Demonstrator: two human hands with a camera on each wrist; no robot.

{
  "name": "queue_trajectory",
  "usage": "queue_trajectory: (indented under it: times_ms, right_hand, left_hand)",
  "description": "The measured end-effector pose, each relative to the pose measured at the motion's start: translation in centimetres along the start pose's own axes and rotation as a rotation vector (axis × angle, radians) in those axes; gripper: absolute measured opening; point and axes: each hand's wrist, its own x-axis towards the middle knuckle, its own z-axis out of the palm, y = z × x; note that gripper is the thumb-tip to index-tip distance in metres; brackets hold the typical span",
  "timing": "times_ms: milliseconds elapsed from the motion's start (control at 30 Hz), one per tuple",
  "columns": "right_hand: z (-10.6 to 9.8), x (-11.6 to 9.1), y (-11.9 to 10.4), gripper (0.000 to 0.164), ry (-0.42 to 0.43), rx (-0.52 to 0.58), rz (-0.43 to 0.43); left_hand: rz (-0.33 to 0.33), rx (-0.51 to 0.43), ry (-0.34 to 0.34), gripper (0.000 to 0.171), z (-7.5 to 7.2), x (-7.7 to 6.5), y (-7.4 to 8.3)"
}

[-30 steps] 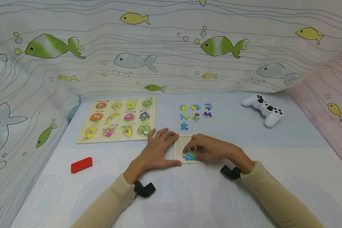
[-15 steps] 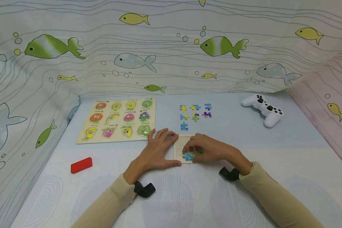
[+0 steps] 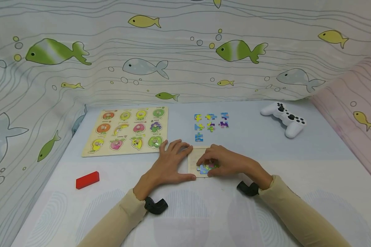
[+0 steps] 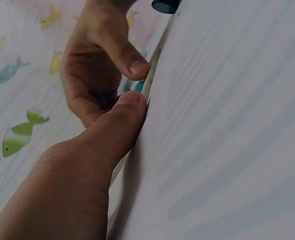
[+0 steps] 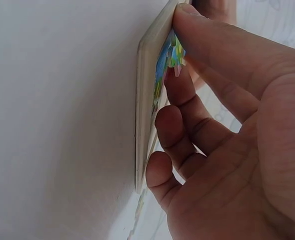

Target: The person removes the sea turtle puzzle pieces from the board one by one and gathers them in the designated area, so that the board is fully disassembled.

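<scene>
A small wooden puzzle tray [image 3: 191, 164] lies in front of me, with joined blue and green jigsaw pieces along its near side. My left hand [image 3: 168, 164] is spread at the tray's left end, thumb on the near edge and forefinger at the far corner. My right hand [image 3: 227, 161] is bent over the tray, and its thumb and fingers pinch a jigsaw puzzle piece [image 5: 175, 54]. In the right wrist view this piece tilts up from the others, with the thumb tip at the tray's rim. The right hand hides the tray's right part.
Several loose jigsaw pieces [image 3: 199, 138] lie in rows beyond the tray. A wooden fruit puzzle board [image 3: 130, 133] lies at the back left, its near right corner close to the left fingers. A red block [image 3: 87, 180] is at the left, a white game controller [image 3: 284, 118] at the back right.
My right hand has shifted slightly left over the tray, its thumb moving to the near edge, and more of the joined pieces shows. My left hand has stayed in place.
</scene>
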Motion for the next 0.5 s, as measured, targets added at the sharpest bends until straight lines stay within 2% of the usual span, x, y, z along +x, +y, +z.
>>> queue_trajectory:
  times_ms: [233,500]
  right_hand:
    - [0.05,-0.03,0.12,0.038,-0.011,-0.002,0.021]
    - [0.06,-0.05,0.37,0.041,-0.012,-0.029,0.000]
  left_hand:
    - [0.012,0.004,0.016,0.096,0.01,-0.01,-0.03]
    - [0.008,0.014,0.004,0.096,0.04,0.03,-0.08]
